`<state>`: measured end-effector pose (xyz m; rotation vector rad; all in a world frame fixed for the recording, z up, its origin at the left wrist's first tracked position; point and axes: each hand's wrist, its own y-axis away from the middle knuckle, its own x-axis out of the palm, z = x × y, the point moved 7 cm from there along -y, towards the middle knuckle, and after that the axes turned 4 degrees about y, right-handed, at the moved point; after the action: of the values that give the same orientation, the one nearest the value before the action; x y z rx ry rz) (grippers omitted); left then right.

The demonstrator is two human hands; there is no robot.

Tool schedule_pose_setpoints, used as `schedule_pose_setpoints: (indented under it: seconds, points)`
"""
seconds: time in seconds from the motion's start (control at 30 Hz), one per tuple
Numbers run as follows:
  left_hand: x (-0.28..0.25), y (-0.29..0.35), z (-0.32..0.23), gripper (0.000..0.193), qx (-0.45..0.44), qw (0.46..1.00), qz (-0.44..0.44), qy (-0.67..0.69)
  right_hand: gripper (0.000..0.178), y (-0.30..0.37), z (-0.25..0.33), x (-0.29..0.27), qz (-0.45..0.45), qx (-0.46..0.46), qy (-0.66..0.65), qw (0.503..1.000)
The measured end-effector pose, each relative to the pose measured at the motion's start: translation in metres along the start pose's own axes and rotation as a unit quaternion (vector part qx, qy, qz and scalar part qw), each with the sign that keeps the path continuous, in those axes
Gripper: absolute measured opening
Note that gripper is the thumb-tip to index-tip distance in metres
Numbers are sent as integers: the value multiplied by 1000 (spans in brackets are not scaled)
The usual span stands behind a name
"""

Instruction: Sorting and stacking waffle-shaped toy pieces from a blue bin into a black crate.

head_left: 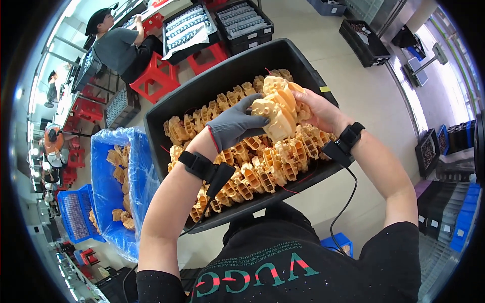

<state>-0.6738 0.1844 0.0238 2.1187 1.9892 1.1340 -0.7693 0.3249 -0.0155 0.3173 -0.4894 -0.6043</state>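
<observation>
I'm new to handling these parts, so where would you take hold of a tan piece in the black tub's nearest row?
Probably by its exposed upper edges, coming down from above: the tan piece stands in a closely packed row in the black tub, so neighbours crowd its sides while its top faces up, uncovered.

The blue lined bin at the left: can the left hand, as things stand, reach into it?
Probably yes, perhaps with a lean: the blue lined bin looks open on top, beside the black tub. However, the gloved left hand is occupied holding tan pieces.
</observation>
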Motion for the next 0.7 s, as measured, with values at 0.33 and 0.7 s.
schedule_pose_setpoints:
  seconds: [0.33, 0.7]
  points:
    - [-47, -34, 14, 55, -23, 800, -101, -591, 73, -14, -24, -20, -128, 80, 337, 929]
    - [-68, -15, 22, 58, 4, 687, -216, -694, 81, -9, -23, -10, -87, 68, 615, 781]
